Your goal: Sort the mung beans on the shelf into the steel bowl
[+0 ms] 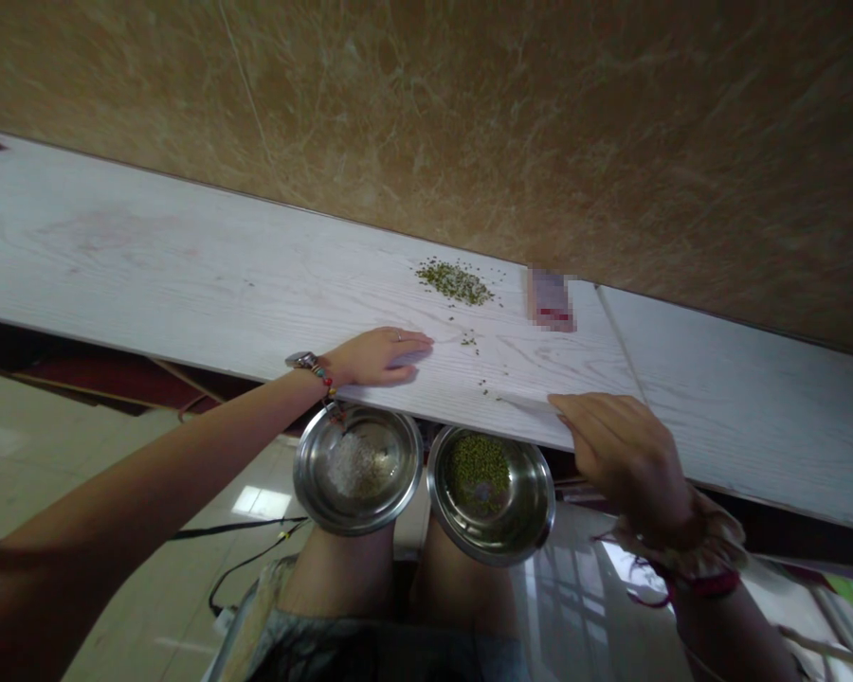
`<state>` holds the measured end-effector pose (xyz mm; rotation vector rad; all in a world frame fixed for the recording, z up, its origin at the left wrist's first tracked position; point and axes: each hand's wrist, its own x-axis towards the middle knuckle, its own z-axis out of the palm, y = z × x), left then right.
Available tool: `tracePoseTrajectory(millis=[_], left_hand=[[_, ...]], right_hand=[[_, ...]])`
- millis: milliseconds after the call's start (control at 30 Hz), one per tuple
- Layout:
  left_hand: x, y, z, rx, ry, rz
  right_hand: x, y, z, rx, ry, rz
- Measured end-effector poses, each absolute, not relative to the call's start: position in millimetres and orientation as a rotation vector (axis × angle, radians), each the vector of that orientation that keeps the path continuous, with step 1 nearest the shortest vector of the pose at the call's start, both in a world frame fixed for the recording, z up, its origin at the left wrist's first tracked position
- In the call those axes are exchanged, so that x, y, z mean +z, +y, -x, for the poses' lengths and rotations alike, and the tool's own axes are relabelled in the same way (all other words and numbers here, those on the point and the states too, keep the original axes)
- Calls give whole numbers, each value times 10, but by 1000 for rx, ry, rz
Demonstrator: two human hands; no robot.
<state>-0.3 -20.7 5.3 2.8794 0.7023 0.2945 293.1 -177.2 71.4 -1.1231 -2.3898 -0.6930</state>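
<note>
The left hand (382,358) rests on the white board (206,270), fingers outstretched and thumb slightly apart, with nothing visible in its hold. The right hand (622,450) angles leftward over the near edge, knuckles up; I cannot tell how far its fingers close or what they hold. The bean pile (455,282) lies beyond both hands

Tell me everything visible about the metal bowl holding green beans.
The bowl is round, shiny and metallic-looking, with a wide rim. It sits open side up by the near edge of the white board, seemingly resting on the right leg. Small green beans gather toward its far left side, leaving inner wall bare. The right hand is clear of it.
</note>
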Motion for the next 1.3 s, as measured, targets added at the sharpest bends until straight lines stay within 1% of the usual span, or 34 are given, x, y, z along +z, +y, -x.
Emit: tracePoseTrajectory(millis=[433,633,867,1067,1300], left_hand=[[82,-228,-12,272,718,-2880],[81,-228,-7,282,715,-2885],[76,-227,-8,268,718,-2883],[81,-227,-10,279,717,-2879],[85,-228,-12,271,715,-2867]], right_hand=[[791,-1961,-2872,-483,-2416,1054],[786,-1991,-2921,-539,-2369,1100],[806,-2049,-2891,-517,-2396,1026],[751,-1968,-2963,-639,-2370,1090],[774,-1993,-2929,-556,-2352,1072]])
